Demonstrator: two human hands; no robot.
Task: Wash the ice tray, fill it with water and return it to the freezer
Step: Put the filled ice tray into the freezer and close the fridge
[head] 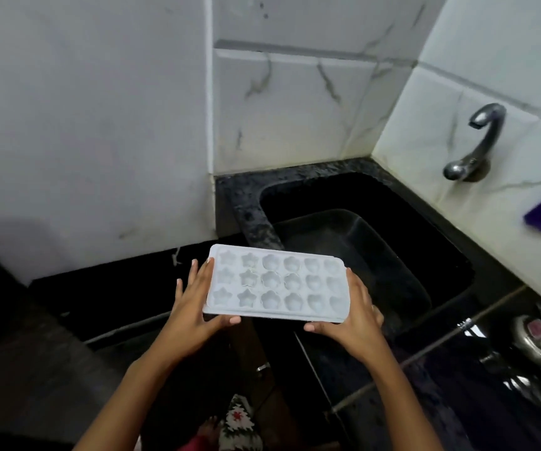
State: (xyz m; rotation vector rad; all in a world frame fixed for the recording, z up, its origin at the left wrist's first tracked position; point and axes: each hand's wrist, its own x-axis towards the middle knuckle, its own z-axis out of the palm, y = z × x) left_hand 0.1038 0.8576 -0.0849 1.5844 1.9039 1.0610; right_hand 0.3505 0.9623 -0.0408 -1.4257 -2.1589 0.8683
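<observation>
Your left hand and right hand each grip a short end of the white rectangular plastic ice tray, thumbs under its near edge. The tray is held cavities up over the near-left corner of the dark rectangular sink. Beyond, a curved chrome tap juts from the tiled wall.

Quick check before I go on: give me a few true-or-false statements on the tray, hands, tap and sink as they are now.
1. The left hand and the right hand hold the ice tray, one at each short end. True.
2. The ice tray's hollows face down. False: they face up.
3. Water runs from the tap. False: no stream shows.
4. The tap is on the tiled wall to the right of the sink. True.
5. The ice tray lies in the sink. False: it is held in the air.
</observation>
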